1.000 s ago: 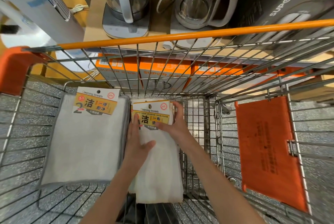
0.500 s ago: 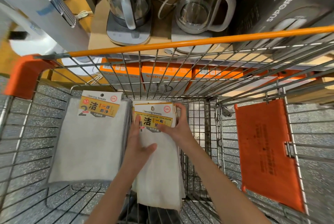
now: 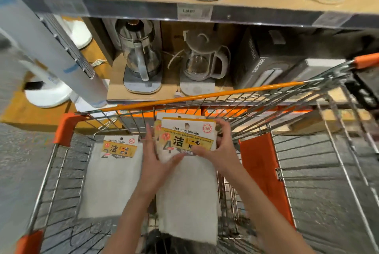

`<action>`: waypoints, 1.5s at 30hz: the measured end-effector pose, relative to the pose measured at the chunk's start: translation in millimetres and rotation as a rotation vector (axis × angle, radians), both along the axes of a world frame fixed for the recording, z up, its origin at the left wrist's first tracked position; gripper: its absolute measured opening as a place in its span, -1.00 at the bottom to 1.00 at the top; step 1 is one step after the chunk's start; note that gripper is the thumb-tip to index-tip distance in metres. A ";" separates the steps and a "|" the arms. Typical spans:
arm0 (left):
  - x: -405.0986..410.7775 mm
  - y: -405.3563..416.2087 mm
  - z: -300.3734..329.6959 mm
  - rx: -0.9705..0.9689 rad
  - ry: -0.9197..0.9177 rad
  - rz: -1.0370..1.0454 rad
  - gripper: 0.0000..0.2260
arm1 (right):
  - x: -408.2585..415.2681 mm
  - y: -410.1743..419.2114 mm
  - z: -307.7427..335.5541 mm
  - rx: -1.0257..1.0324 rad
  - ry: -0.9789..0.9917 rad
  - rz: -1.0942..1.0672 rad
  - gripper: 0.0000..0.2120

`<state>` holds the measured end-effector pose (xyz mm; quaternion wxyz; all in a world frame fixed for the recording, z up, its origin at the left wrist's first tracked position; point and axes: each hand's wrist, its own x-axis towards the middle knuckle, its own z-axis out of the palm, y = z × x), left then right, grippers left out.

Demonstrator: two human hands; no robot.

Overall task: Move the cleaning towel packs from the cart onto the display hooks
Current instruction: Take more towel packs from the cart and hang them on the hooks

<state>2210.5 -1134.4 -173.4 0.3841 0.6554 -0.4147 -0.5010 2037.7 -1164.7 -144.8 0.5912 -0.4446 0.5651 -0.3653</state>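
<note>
Both hands hold a stack of cleaning towel packs (image 3: pixel 187 173) above the inside of the wire cart (image 3: pixel 338 163). The left hand (image 3: pixel 159 163) lies along the stack's left edge, fingers stretched up beside the card headers and the thumb pressed across the front of the white cloth. The right hand (image 3: pixel 217 151) grips the right side of the headers, fingers curled round the edge and the thumb on the yellow label. The top header reads "Cleaning towels" with a large 4, and more headers show fanned just behind it. The white cloth hangs down from the hands toward the near end of the cart.

A second towel pack (image 3: pixel 111 175), marked 2, lies flat in the left part of the cart, just beside the held stack and apart from both hands.

An orange flap (image 3: pixel 264 173) stands to the right of the hands. Past the cart's orange-trimmed far rim is a wooden shelf (image 3: pixel 117 77) with two glass kettles (image 3: pixel 141 56) on bases and a dark box (image 3: pixel 260 63) printed SUPOR. No hooks are in sight
</note>
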 end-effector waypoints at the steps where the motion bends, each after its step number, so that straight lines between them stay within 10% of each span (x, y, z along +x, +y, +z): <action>1: -2.9 -2.3 12.3 -0.003 0.030 -0.044 -0.05 | -7.0 0.6 14.5 -0.014 0.004 -0.013 -0.28; 17: -81.3 1.6 182.1 -0.397 -0.147 -0.370 -0.13 | -62.3 66.5 167.1 -0.247 -0.114 -0.407 -0.18; 45: -178.5 254.9 301.2 -0.623 0.444 -1.515 -0.23 | -35.5 443.6 303.8 -0.591 0.357 -1.507 -0.41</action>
